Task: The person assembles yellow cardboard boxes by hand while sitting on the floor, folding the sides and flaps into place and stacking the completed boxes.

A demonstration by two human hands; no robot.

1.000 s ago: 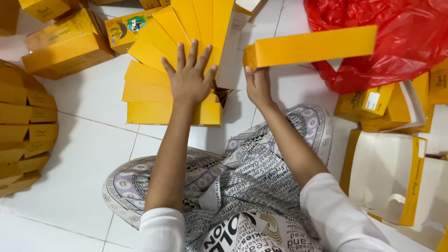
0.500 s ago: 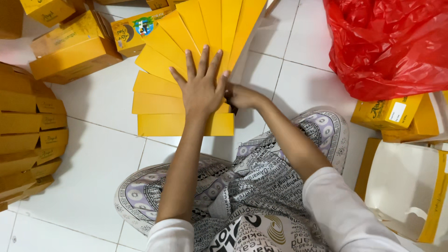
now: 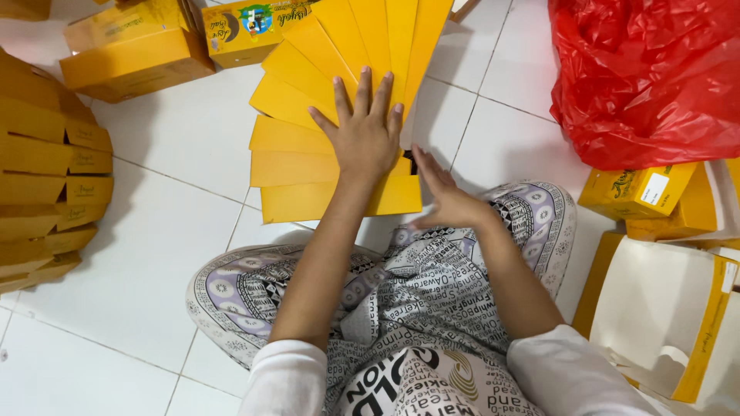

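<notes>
My left hand (image 3: 367, 131) lies flat, fingers spread, on a fan of flat yellow cardboard pieces (image 3: 308, 115) spread on the white tiled floor in front of my crossed legs. My right hand (image 3: 447, 196) hovers open just right of the fan's near corner, above my knee, and holds nothing. The fanned pieces overlap one another and run up past the top edge of the view.
A curved stack of folded yellow boxes (image 3: 46, 169) stands at the left. Closed yellow boxes (image 3: 135, 54) lie at the top left. At the right sit a red plastic bag (image 3: 655, 77), small yellow boxes (image 3: 640, 189) and an open white-lined box (image 3: 671, 323).
My right hand has put down the long yellow piece it held up and come back empty to my knee. My left hand has stayed flat on the fan. The camera has tilted.
</notes>
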